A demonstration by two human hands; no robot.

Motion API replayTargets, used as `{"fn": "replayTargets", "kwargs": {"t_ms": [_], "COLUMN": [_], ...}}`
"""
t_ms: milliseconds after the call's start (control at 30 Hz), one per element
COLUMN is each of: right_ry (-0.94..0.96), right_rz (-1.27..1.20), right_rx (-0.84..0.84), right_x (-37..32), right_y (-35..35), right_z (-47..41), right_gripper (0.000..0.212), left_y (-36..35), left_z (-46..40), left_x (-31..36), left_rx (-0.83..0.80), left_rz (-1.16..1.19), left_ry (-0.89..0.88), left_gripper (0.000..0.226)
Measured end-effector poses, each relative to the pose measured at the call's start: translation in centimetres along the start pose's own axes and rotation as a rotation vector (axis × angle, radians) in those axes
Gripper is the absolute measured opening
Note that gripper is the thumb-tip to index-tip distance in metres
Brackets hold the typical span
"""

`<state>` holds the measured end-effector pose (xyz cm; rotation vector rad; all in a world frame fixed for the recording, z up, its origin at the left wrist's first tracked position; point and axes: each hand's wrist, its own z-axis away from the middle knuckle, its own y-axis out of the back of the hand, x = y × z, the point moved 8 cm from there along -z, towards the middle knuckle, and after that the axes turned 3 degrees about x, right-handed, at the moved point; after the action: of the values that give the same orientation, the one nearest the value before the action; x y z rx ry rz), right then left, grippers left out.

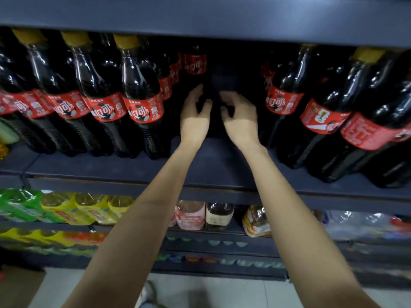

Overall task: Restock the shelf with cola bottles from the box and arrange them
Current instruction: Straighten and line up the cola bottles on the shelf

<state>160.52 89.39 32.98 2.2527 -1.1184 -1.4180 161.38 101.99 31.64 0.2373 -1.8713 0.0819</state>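
Shelf (213,165): dark board, bare at its middle front edge. Cola bottles, left group (142,96): yellow-capped, red-labelled, ranked along the left front edge. Cola bottles, right group (329,112): same kind, along the right front edge. Rear bottle (195,63): one red label at the back of the middle gap. Left hand (194,117) and right hand (240,116): side by side in the gap, fingers curled towards a dark shape between them; whether they grip anything cannot be told. Lower-shelf goods (73,210): yellow and green packs.
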Motion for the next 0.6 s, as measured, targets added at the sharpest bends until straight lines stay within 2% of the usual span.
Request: {"fn": "replayTargets", "kwargs": {"t_ms": [100, 167, 200, 300, 400, 500, 600], "right_ry": [0.007, 0.032, 0.022, -0.084, -0.190, -0.193, -0.147], "right_rz": [-0.049, -0.022, -0.007, 0.036, 0.062, 0.059, 0.095], "right_rx": [0.236, 0.446, 0.499, 0.428, 0.281, 0.237, 0.295], "right_x": [0.2, 0.4, 0.8, 2.9, 4.5, 4.6, 3.9], "right_y": [6.2, 9.3, 10.0, 9.5, 8.2, 7.4, 7.2], "right_z": [5.6, 8.3, 9.3, 10.4, 10.7, 10.6, 10.3], "right_gripper": [0.029, 0.025, 0.025, 0.041, 0.061, 0.070, 0.072], "left_y": [-1.1, -3.5, -5.1, -9.3, -11.1, -11.1, -9.2], "left_z": [3.6, 5.1, 5.5, 5.9, 5.6, 5.8, 5.7], "left_x": [1.4, 2.2, 2.5, 2.8, 2.8, 2.7, 2.7], "left_rx": [-0.033, -0.162, -0.251, -0.462, -0.541, -0.513, -0.403], "left_rz": [0.054, 0.049, 0.038, 0.021, -0.064, -0.143, -0.219], "left_ry": [-0.080, -0.119, -0.121, -0.071, -0.139, -0.197, -0.264], "left_gripper": [0.035, 0.038, 0.044, 0.072, 0.082, 0.080, 0.082]}}
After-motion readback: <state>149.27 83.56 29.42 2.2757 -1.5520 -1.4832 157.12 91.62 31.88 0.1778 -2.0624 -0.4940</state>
